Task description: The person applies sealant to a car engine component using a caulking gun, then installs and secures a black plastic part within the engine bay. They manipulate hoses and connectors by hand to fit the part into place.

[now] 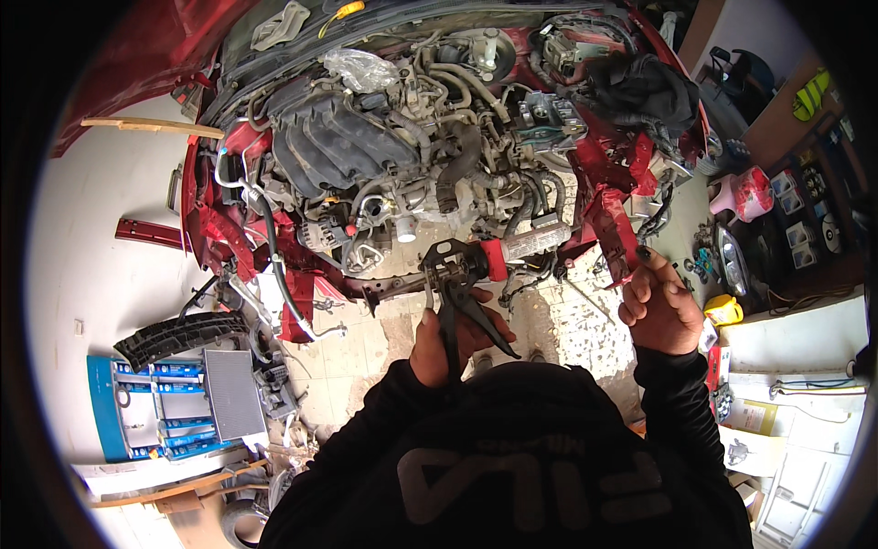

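Observation:
My left hand point(428, 349) is wrapped round a plier-like hand tool point(455, 316) with two black lever handles, spread apart at their lower ends. Its dark metal head points up toward the engine bay. Beside that head are a red collar point(496, 260) and a ribbed silver cylinder point(540, 240); whether they belong to the tool I cannot tell. My right hand point(666, 311) is raised at the right, fingers mostly curled, near the red front body panel point(615, 229). A small dark thing shows at its fingertips, too small to name.
Ahead lies the open engine bay with a black ribbed engine cover point(338, 137) and hoses. A bent pipe point(274, 261) hangs at its left front. At the left are a radiator point(235, 395) and a black bumper piece point(178, 337); at the right, a yellow container point(723, 309) and headlamp point(730, 261).

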Demonstrator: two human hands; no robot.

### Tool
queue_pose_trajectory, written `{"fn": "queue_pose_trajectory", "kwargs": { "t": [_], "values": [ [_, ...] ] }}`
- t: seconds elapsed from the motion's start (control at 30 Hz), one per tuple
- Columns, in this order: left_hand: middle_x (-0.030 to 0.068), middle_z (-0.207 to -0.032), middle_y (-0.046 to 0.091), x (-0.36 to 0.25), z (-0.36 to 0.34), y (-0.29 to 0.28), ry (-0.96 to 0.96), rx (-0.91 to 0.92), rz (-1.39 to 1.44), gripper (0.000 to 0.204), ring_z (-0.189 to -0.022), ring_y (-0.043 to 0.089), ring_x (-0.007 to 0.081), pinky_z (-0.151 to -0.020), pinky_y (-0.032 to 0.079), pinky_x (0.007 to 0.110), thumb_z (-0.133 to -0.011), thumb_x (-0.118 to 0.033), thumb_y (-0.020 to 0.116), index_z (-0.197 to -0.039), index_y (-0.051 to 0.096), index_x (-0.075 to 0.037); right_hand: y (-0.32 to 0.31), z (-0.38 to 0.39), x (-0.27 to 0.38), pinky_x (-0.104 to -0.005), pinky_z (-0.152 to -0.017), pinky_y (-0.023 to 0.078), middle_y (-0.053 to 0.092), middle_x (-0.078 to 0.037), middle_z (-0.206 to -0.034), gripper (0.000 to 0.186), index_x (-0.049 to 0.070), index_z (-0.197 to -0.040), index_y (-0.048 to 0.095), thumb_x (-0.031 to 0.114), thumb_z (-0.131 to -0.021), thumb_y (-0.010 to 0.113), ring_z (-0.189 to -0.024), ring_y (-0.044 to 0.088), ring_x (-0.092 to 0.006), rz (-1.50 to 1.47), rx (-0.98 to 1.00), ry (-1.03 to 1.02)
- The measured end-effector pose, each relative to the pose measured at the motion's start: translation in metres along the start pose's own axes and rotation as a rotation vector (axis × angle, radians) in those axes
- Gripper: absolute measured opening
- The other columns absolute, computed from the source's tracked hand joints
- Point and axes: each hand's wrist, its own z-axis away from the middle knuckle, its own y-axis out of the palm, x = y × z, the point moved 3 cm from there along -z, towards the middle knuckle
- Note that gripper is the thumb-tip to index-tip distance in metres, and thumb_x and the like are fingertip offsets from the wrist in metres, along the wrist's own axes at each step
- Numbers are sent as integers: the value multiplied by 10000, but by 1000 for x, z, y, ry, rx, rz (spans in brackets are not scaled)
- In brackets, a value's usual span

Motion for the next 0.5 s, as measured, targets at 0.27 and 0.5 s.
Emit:
{"fn": "queue_pose_trajectory", "kwargs": {
  "t": [0.27,0.5],
  "values": [
    [187,-1315,662,-6,-1,2,-13,323,-12,917,-1317,667,422,-1158,495,616,-958,-734,769,-1533,457,-91,18,41,1,-365,-720,518,616,-63,-990,596,35,-1537,567,312,-1021,678,-800,588,-201,54,-118,-141],
    [154,-1278,607,22,-29,14,-209,579,-32,755,-1249,612,345,-1147,480,550,-921,-252,906,-1530,476,-131,30,149,-1,-380,-741,539,650,-82,-1051,613,98,-1576,531,257,-1009,698,-851,625,-225,124,-450,-397]
  ]
}}
